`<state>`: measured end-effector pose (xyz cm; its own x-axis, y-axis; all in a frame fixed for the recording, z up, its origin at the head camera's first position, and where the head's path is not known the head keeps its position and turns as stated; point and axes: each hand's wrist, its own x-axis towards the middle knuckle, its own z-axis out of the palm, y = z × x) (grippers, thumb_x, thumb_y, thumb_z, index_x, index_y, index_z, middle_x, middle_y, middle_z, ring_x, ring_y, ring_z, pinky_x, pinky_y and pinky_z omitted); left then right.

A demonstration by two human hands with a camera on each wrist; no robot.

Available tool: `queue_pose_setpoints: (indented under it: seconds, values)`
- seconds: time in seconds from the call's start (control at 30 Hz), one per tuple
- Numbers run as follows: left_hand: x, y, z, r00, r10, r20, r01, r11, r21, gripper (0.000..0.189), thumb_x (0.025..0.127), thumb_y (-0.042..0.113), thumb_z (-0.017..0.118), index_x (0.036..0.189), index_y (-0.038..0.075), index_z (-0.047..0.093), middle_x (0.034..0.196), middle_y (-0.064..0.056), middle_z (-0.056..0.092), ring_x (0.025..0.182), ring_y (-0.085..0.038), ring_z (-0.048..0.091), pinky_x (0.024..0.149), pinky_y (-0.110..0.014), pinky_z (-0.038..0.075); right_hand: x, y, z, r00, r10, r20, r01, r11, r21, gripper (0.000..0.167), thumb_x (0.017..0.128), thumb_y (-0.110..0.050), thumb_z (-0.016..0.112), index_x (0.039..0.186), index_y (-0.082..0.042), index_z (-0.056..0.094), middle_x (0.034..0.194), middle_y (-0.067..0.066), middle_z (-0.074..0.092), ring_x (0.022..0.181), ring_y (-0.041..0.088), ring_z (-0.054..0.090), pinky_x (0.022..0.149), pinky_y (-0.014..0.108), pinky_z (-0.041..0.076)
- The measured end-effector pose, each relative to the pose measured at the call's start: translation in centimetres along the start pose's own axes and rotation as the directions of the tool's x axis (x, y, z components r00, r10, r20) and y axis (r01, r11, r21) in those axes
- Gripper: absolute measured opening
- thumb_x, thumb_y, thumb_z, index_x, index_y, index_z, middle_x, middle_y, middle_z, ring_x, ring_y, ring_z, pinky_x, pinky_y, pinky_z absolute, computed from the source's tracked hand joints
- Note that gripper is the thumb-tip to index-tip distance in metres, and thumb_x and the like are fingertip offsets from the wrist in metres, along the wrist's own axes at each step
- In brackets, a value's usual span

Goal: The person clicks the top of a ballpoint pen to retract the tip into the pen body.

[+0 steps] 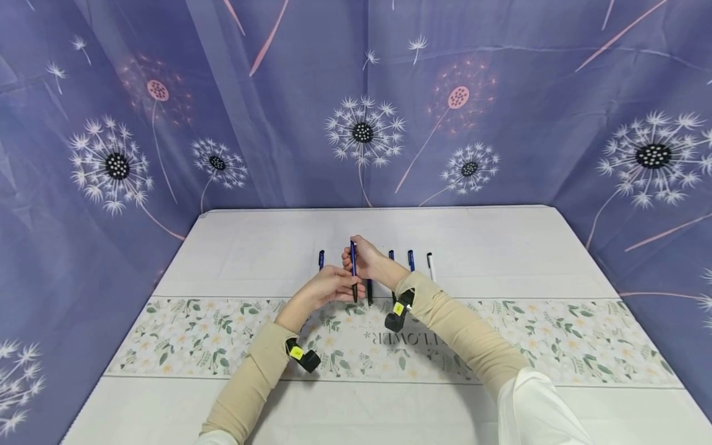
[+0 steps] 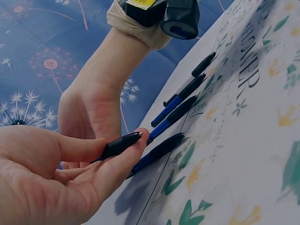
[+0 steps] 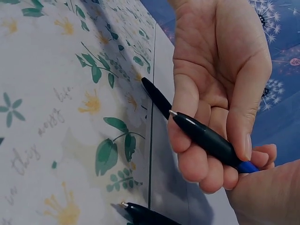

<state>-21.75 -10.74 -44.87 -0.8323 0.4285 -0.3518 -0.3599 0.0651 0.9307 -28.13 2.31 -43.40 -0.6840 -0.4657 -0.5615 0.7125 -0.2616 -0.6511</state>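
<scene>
A blue pen with a black grip (image 1: 354,272) is held between both hands above the table, its tip towards me. My left hand (image 1: 329,285) pinches its black lower part between thumb and fingers. Around the upper end my right hand (image 1: 367,256) has curled fingers, with the thumb at the very top. In the right wrist view the small metal point sticks out of the black grip (image 3: 206,138). The left wrist view shows the left hand (image 2: 61,173) in front, hiding much of the right hand's fingers.
On the table (image 1: 267,247) lie more pens in a row: a blue pen (image 1: 321,258) at left, a dark pen (image 1: 369,293) beneath the hands, blue pens (image 1: 411,259) and a white pen (image 1: 430,264) at right. A flowered strip (image 1: 211,334) crosses the tabletop. Dandelion-print curtains surround it.
</scene>
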Motion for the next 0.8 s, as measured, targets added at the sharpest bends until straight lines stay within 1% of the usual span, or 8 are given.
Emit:
queue_pose_setpoints:
  seconds: [0.17, 0.3, 0.4, 0.57, 0.8]
  values:
    - [-0.03, 0.12, 0.14, 1.000, 0.005, -0.003, -0.005, 1.000, -0.009, 0.032, 0.099, 0.000, 0.046, 0.122, -0.022, 0.050, 0.077, -0.002, 0.071, 0.073, -0.012, 0.070, 0.073, -0.026, 0.061, 0.18, -0.05, 0.13, 1.000, 0.000, 0.012, 0.000, 1.000, 0.016, 0.045, 0.105, -0.037, 0.025, 0.069, -0.014, 0.039, 0.056, -0.006, 0.036, 0.049, 0.007, 0.028, 0.047, 0.017, 0.025]
    - [-0.10, 0.09, 0.18, 1.000, 0.019, -0.006, -0.019, 1.000, -0.005, 0.031, 0.099, 0.001, 0.047, 0.120, -0.022, 0.051, 0.077, -0.002, 0.071, 0.072, -0.012, 0.069, 0.075, -0.029, 0.061, 0.26, -0.05, 0.27, 1.000, -0.008, 0.013, 0.007, 0.999, 0.032, 0.041, 0.104, -0.034, 0.027, 0.070, -0.014, 0.038, 0.055, -0.006, 0.033, 0.046, 0.006, 0.025, 0.044, 0.017, 0.022]
    - [-0.03, 0.01, 0.27, 1.000, 0.016, -0.008, -0.017, 1.000, -0.012, 0.031, 0.099, 0.001, 0.047, 0.120, -0.021, 0.051, 0.076, -0.002, 0.071, 0.071, -0.012, 0.069, 0.074, -0.028, 0.061, 0.16, -0.06, 0.34, 1.000, -0.010, 0.027, 0.009, 0.999, 0.045, 0.038, 0.103, -0.030, 0.027, 0.069, -0.014, 0.035, 0.054, -0.007, 0.031, 0.044, 0.006, 0.024, 0.042, 0.017, 0.020]
    - [0.09, -0.05, 0.44, 0.999, 0.033, -0.002, -0.033, 0.999, -0.031, 0.032, 0.098, 0.000, 0.047, 0.120, -0.023, 0.049, 0.075, -0.002, 0.071, 0.072, -0.012, 0.070, 0.071, -0.026, 0.060, -0.11, -0.21, 0.47, 0.998, -0.016, 0.064, 0.012, 0.998, 0.067, 0.036, 0.101, -0.027, 0.026, 0.067, -0.017, 0.032, 0.053, -0.009, 0.027, 0.044, 0.004, 0.020, 0.040, 0.016, 0.017]
    - [0.14, -0.17, 0.57, 0.999, 0.041, 0.003, -0.041, 0.998, -0.039, 0.026, 0.098, -0.001, 0.047, 0.115, -0.021, 0.052, 0.074, -0.002, 0.071, 0.071, -0.012, 0.070, 0.068, -0.024, 0.060, 0.09, -0.16, 0.35, 0.997, -0.011, 0.081, 0.002, 0.993, 0.117, 0.036, 0.099, -0.022, 0.025, 0.064, -0.018, 0.029, 0.050, -0.010, 0.023, 0.041, 0.003, 0.018, 0.037, 0.016, 0.016]
